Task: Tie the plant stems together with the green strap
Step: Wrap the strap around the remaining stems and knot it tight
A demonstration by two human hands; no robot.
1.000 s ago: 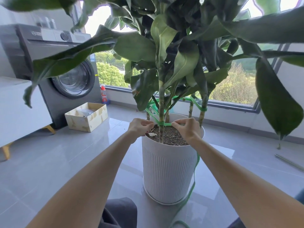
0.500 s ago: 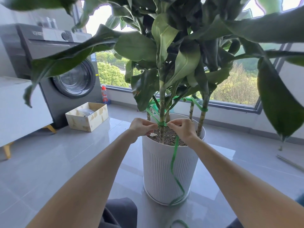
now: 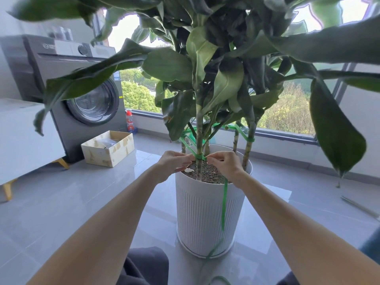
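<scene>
A leafy plant with several thin stems grows from a white ribbed pot (image 3: 207,212). The green strap (image 3: 199,156) is wrapped around the front stem (image 3: 198,140) just above the soil and runs back up to the other stems (image 3: 248,149). My left hand (image 3: 174,163) pinches the strap on the stem's left side. My right hand (image 3: 225,164) pinches it on the right side. The strap's loose tail (image 3: 224,206) hangs from my right hand down the pot's front to the floor.
A grey washing machine (image 3: 82,95) stands at the left, with a white cabinet (image 3: 22,140) beside it. An open cardboard box (image 3: 108,148) and a red-capped bottle (image 3: 129,124) sit on the tiled floor. Big leaves overhang. A window runs behind the pot.
Both hands have drawn in close to the front stem. The strap's tail has swung from the pot's side to its front and now hangs straighter from my right hand.
</scene>
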